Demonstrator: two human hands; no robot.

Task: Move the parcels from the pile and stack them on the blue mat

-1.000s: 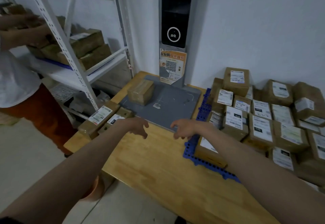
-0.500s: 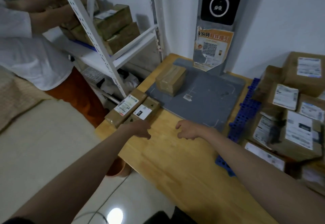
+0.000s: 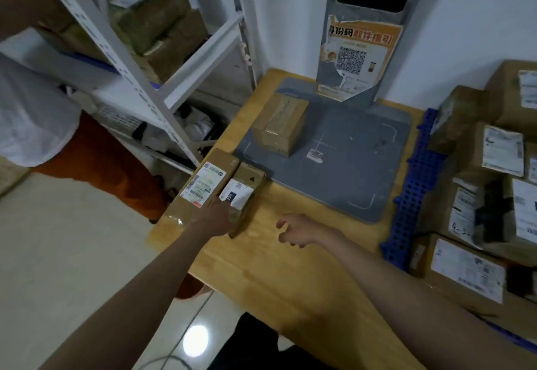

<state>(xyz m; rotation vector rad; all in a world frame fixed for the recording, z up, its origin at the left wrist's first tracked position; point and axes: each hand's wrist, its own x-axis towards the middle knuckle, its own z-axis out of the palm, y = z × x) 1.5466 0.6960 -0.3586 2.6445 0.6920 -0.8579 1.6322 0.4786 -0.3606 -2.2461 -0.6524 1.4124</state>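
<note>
Two long brown cardboard parcels lie side by side at the near-left edge of the light wooden table [image 3: 290, 276]: the left long parcel with a white shipping label [image 3: 200, 188], and touching it on the right, the shorter parcel with a white-and-dark label [image 3: 242, 195].

Left hand [image 3: 216, 218] lies over the near ends of both, fingers reaching forward onto them. Whether it actually grips either cannot be told; the fingertips are hidden against the cardboard.

Right hand [image 3: 296, 230] hovers just above the bare wood, near the pair, fingers loosely spread, holding nothing. Judgement: placed to take the right-hand side of the pair for a two-handed lift.

Blue perforated plastic mat [image 3: 412, 195] runs along the right side, already carrying the pile of labelled brown boxes [image 3: 494, 181].

One taped brown box [image 3: 280, 122] stands on the grey scanner pad [image 3: 348, 166], far-left part.
</note>
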